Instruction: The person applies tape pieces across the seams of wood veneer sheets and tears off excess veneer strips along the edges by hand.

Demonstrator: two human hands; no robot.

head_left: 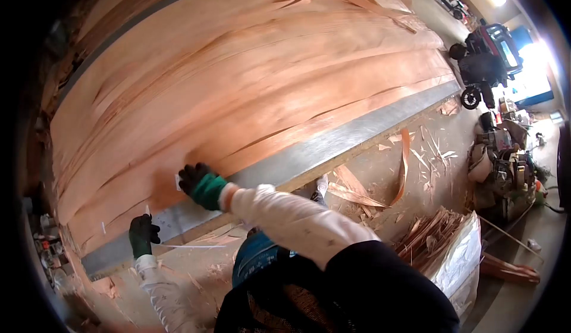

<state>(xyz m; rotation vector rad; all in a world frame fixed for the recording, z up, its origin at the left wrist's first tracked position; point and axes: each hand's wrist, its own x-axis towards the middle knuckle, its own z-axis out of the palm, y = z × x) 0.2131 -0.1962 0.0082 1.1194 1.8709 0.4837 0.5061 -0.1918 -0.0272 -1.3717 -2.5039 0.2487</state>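
Note:
A wide stack of reddish-brown wood veneer sheets (267, 83) lies on the bench, wavy and split in places. My left hand (143, 235), in a dark green glove, is closed at the near left edge. A thin white strip (190, 247) trails rightward from it, and a white tip sticks up above its fingers. My right hand (202, 185), in a dark and green glove, rests on the veneer with its fingers apart, beside a small white piece (178, 182). Another short white piece (103, 228) lies on the veneer at the far left.
A grey metal strip (333, 145) runs along the bench's near edge. Veneer scraps (357, 190) litter the floor. At the lower right is a bundle of veneer offcuts (431, 238) beside silvery wrapping. A wheeled vehicle (485, 62) stands at the upper right.

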